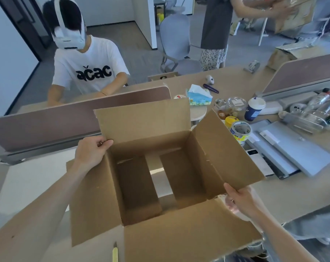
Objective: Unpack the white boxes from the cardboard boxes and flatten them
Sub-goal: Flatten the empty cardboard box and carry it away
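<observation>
The cardboard box stands open on the desk directly in front of the person, all four top flaps splayed outward. No white boxes show inside. Its bottom flaps lie apart, and a pale strip of surface shows through the gap between them, so the carton looks emptied and ready to be collapsed.

The left hand pinches the far left corner of the rim, thumb and curled fingers closed on the cardboard where the far flap meets the left one. The right hand grips the near right corner, fingers wrapped over the edge where the near and right flaps meet, though blur hides the exact finger placement.

The two grips therefore sit on diagonally opposite corners, on a line running from far left to near right across the opening. Flattening likely depends on that diagonal: drawing the held corners apart should fold the walls flat. A yellow utility knife lies on the desk by the near edge, beside the near flap.
</observation>
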